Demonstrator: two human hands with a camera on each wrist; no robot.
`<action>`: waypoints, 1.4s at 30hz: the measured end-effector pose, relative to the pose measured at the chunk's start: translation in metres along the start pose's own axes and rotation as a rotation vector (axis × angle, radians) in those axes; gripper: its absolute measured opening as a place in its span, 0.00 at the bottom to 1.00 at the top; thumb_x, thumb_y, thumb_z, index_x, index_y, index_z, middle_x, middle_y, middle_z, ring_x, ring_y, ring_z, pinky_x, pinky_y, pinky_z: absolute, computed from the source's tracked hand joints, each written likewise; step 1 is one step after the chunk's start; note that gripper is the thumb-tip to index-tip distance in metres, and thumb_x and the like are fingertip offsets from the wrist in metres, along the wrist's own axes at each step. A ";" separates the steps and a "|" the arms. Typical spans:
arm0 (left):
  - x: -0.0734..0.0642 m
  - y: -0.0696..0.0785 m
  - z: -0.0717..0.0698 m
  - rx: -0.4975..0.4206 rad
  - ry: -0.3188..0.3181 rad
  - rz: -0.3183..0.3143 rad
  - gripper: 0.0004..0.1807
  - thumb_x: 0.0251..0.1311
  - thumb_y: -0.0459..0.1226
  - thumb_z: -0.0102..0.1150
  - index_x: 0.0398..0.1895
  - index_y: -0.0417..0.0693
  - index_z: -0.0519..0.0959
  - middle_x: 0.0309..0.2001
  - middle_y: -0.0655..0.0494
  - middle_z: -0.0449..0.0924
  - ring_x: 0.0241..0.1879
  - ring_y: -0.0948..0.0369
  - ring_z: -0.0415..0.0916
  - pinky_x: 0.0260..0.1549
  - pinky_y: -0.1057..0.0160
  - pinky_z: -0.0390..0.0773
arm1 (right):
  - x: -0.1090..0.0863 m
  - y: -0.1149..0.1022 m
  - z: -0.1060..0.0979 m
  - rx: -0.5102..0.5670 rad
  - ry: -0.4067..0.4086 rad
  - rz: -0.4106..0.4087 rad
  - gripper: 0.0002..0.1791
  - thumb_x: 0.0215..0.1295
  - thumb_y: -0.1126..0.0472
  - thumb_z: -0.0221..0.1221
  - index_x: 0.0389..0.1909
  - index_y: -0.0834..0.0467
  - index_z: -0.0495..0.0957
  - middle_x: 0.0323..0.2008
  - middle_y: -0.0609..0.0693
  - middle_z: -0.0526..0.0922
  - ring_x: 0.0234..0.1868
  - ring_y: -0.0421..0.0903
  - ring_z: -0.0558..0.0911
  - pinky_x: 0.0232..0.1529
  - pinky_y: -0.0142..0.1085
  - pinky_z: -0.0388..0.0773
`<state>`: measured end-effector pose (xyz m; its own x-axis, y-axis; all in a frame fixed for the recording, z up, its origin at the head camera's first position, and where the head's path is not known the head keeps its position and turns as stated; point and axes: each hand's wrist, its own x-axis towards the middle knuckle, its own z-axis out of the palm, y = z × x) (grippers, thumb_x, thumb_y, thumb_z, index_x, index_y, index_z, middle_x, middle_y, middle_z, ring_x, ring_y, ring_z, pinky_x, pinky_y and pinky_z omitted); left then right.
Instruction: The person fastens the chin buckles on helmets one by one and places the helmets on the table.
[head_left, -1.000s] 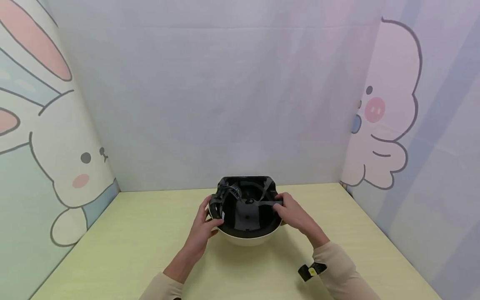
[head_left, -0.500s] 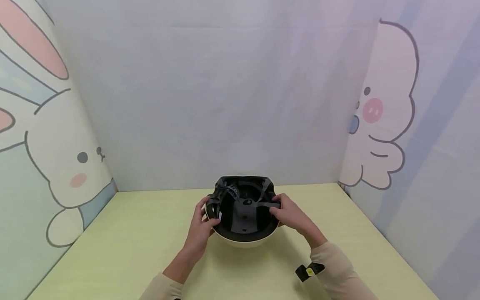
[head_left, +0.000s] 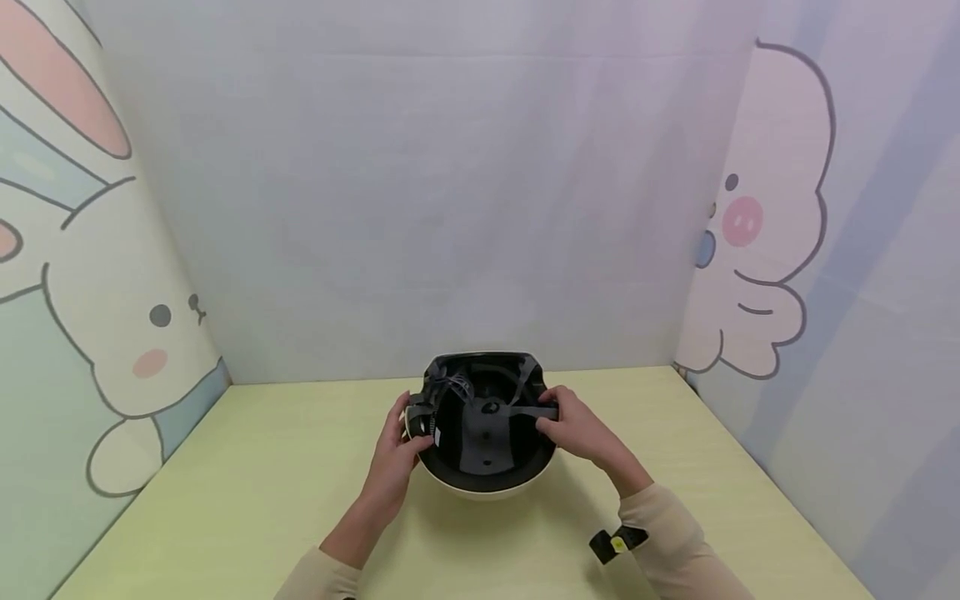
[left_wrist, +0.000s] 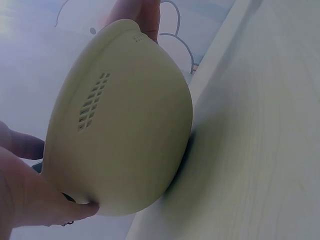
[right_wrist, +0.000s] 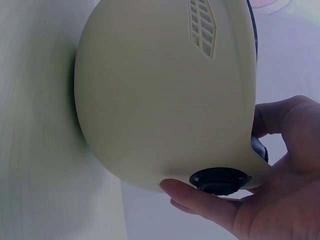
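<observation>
A cream helmet [head_left: 486, 495] lies crown-down over the table, its opening tipped towards me. Inside it a black lining [head_left: 525, 454], grey webbing and straps [head_left: 459, 385] show. My left hand [head_left: 392, 467] grips the left rim, thumb inside the edge and fingers outside. Opposite it, my right hand [head_left: 581, 429] holds the right rim, where a grey strap [head_left: 534, 411] reaches the edge. In the left wrist view the shell [left_wrist: 130, 120] has a row of vent slots [left_wrist: 94, 102]. The right wrist view shows a round black knob [right_wrist: 220, 180] beside the right hand's fingers.
The pale yellow-green table [head_left: 300, 450] ends at a plain light back curtain [head_left: 450, 208]. Side curtains carry a cartoon rabbit [head_left: 112, 333] and another cartoon animal [head_left: 772, 208]. A black strap with a yellow-green button [head_left: 618, 544] sits at the right sleeve.
The helmet has shifted slightly left with both hands. Its near rim has lowered, so less of the cream shell shows beneath it. Both grips stay the same.
</observation>
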<state>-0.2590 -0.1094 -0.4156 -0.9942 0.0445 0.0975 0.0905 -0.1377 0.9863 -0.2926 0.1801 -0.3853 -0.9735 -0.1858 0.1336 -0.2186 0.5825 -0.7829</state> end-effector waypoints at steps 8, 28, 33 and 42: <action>0.004 0.000 -0.002 -0.036 0.048 -0.043 0.40 0.72 0.35 0.50 0.81 0.49 0.42 0.74 0.33 0.55 0.72 0.41 0.56 0.69 0.40 0.55 | -0.001 -0.002 0.000 -0.052 0.004 -0.078 0.26 0.66 0.60 0.62 0.60 0.68 0.67 0.58 0.65 0.67 0.45 0.52 0.76 0.44 0.45 0.76; 0.031 0.000 -0.011 -0.253 0.098 -0.136 0.33 0.79 0.47 0.39 0.77 0.39 0.48 0.57 0.45 0.78 0.58 0.54 0.73 0.59 0.51 0.67 | 0.021 -0.047 0.009 -0.270 -0.120 -0.414 0.31 0.70 0.58 0.62 0.69 0.65 0.64 0.70 0.63 0.64 0.68 0.59 0.68 0.63 0.54 0.68; 0.035 0.000 -0.013 -0.304 0.138 -0.116 0.37 0.80 0.44 0.39 0.80 0.39 0.36 0.76 0.39 0.53 0.75 0.49 0.51 0.70 0.42 0.52 | 0.029 -0.051 0.016 -0.285 -0.233 -0.395 0.33 0.71 0.58 0.61 0.72 0.65 0.61 0.70 0.61 0.66 0.69 0.59 0.68 0.64 0.53 0.68; 0.037 0.000 -0.014 -0.293 0.261 -0.088 0.35 0.76 0.43 0.49 0.79 0.44 0.50 0.57 0.56 0.79 0.48 0.68 0.76 0.54 0.58 0.70 | 0.034 -0.052 0.028 -0.311 -0.367 -0.321 0.42 0.72 0.55 0.60 0.77 0.65 0.49 0.45 0.55 0.83 0.40 0.45 0.83 0.50 0.46 0.77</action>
<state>-0.2967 -0.1218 -0.4141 -0.9820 -0.1792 -0.0602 0.0214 -0.4222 0.9062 -0.3126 0.1219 -0.3572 -0.7798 -0.6219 0.0722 -0.5632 0.6464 -0.5148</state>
